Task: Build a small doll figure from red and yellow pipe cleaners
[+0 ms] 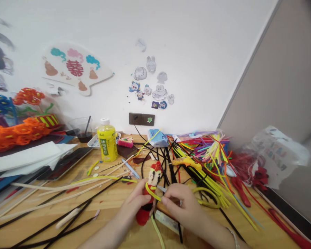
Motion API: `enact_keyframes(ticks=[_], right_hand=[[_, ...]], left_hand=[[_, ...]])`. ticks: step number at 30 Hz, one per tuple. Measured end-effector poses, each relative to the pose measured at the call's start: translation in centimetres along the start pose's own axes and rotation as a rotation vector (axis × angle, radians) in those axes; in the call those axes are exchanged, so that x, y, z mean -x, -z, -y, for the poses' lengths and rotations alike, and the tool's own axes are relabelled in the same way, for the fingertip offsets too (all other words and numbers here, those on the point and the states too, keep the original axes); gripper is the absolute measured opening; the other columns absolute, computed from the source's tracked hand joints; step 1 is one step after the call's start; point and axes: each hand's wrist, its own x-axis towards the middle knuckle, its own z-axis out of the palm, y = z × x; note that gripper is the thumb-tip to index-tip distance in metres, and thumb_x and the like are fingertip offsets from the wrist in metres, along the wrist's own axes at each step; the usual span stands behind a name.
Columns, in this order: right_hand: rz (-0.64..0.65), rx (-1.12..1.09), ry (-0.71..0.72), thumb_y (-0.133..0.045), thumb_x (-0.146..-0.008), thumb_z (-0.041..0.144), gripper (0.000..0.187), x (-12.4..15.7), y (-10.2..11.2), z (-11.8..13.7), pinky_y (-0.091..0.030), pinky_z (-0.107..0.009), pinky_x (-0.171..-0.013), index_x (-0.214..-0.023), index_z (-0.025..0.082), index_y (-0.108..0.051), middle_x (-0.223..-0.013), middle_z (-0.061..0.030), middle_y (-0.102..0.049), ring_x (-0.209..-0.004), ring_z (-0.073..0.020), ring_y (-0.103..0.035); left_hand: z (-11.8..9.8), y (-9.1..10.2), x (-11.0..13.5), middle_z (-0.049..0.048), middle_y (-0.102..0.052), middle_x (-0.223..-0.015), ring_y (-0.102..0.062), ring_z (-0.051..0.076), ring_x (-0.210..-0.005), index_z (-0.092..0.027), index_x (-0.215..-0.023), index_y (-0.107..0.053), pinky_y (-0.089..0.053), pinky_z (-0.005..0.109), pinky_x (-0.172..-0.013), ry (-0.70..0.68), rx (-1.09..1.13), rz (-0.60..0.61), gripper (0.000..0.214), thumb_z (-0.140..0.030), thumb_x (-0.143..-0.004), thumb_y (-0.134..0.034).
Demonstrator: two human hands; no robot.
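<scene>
A small pipe-cleaner doll [153, 177] stands nearly upright at the front of the table, with a red top, a cream face, black details and a red base. My left hand [137, 200] is closed around its body from the left. A yellow pipe cleaner [153, 194] crosses the doll's front. The fingers of my right hand [181, 202] pinch its end at the doll's right side. A pointed grey tip [161, 188] shows beside my right fingers; the rest of that tool is hidden behind the hand.
Loose black and cream pipe cleaners [67, 186] spread over the left of the wooden table [114, 200]. A yellow drink bottle [107, 141] and a cup [84, 129] stand behind. Bundled colourful pipe cleaners [215, 150] lie at the right, near a clear plastic bag [277, 148].
</scene>
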Motion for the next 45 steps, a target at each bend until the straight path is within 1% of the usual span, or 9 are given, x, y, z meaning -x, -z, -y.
enact_keyframes(ticks=[5,8,11,20,23,26,32,37,45], right_hand=[[0.013,-0.15,-0.08,-0.046,-0.082,0.033,0.033,-0.3,-0.4,-0.4,-0.033,-0.021,-0.05,-0.054,0.016,-0.051,-0.053,0.0028,-0.046,-0.053,-0.0097,-0.044],[-0.024,-0.322,-0.217,-0.054,-0.078,0.034,0.017,-0.2,-0.8,-0.8,-0.039,-0.022,-0.055,-0.078,0.017,-0.057,-0.068,0.0004,-0.055,-0.062,-0.0118,-0.05],[-0.081,-0.448,-0.309,-0.065,-0.069,0.029,0.04,0.0,-1.4,-1.4,-0.044,-0.025,-0.063,-0.105,0.02,-0.05,-0.09,-0.0037,-0.058,-0.075,-0.015,-0.054],[-0.153,-0.788,-0.264,-0.073,-0.057,0.024,0.079,-0.7,-1.3,-0.9,-0.048,-0.028,-0.064,-0.121,0.032,-0.028,-0.117,-0.0072,-0.044,-0.086,-0.0165,-0.054],[-0.034,-0.857,-0.201,-0.07,-0.063,0.023,0.067,-0.7,-0.9,-0.8,-0.048,-0.03,-0.069,-0.119,0.031,-0.033,-0.112,-0.0059,-0.048,-0.089,-0.0166,-0.054],[0.008,-0.881,-0.166,-0.068,-0.065,0.021,0.054,-0.6,-0.8,-0.8,-0.046,-0.029,-0.072,-0.111,0.028,-0.039,-0.106,-0.0048,-0.05,-0.089,-0.016,-0.054],[-0.066,-0.788,-0.135,-0.065,-0.064,0.015,0.046,-0.5,-0.9,-0.6,-0.043,-0.029,-0.078,-0.102,0.025,-0.042,-0.095,-0.0016,-0.052,-0.088,-0.0149,-0.052],[-0.19,-0.847,-0.168,-0.064,-0.061,0.012,0.048,-0.8,-1.4,-0.3,-0.044,-0.028,-0.074,-0.1,0.025,-0.04,-0.09,-0.0008,-0.054,-0.082,-0.0142,-0.054],[-0.294,-0.912,-0.163,-0.063,-0.058,0.008,0.049,-1.2,-2.0,-0.2,-0.045,-0.025,-0.067,-0.097,0.026,-0.039,-0.083,0.0017,-0.054,-0.074,-0.0122,-0.054]], left_hand=[[-0.1,-0.3,0.1,-0.0043,-0.051,-0.054,-0.053,0.016,-0.066,-0.019,-0.101,-0.054,-0.041,0.024,-0.063,-0.054,-0.167,-0.012,0.041,-0.04,-0.067,-0.064],[-0.4,-0.7,0.5,0.0007,-0.06,-0.074,-0.054,0.018,-0.083,-0.02,-0.101,-0.055,-0.042,0.025,-0.074,-0.097,-0.234,0.002,0.039,-0.041,-0.069,-0.063],[-0.5,-1.0,0.8,0.003,-0.06,-0.096,-0.05,0.018,-0.098,-0.022,-0.102,-0.054,-0.038,0.024,-0.084,-0.119,-0.283,0.043,0.035,-0.038,-0.072,-0.062],[0.0,-1.1,0.9,-0.0008,-0.058,-0.073,-0.047,0.011,-0.061,-0.021,-0.1,-0.056,-0.04,0.02,-0.061,-0.04,-0.287,0.091,0.036,-0.044,-0.073,-0.059],[-0.2,-1.4,1.1,-0.0011,-0.057,-0.067,-0.049,0.013,-0.06,-0.023,-0.102,-0.057,-0.042,0.022,-0.064,-0.013,-0.276,0.09,0.038,-0.044,-0.071,-0.061],[-0.6,-1.7,1.3,0.0031,-0.062,-0.085,-0.053,0.017,-0.081,-0.023,-0.1,-0.059,-0.04,0.026,-0.082,-0.071,-0.297,0.085,0.036,-0.042,-0.07,-0.062],[-0.1,-1.1,1.1,0.005,-0.061,-0.099,-0.05,0.021,-0.099,-0.024,-0.111,-0.052,-0.035,0.032,-0.092,-0.084,-0.398,0.131,0.037,-0.038,-0.077,-0.056],[1.2,-0.6,0.9,0.0027,-0.058,-0.092,-0.053,0.018,-0.087,-0.02,-0.1,-0.049,-0.042,0.029,-0.078,-0.118,-0.525,0.093,0.026,-0.029,-0.076,-0.055],[2.0,-0.6,1.3,0.0022,-0.059,-0.088,-0.059,0.015,-0.076,-0.022,-0.101,-0.041,-0.049,0.027,-0.068,-0.51,-0.917,-0.15,0.028,-0.017,-0.076,-0.052]])
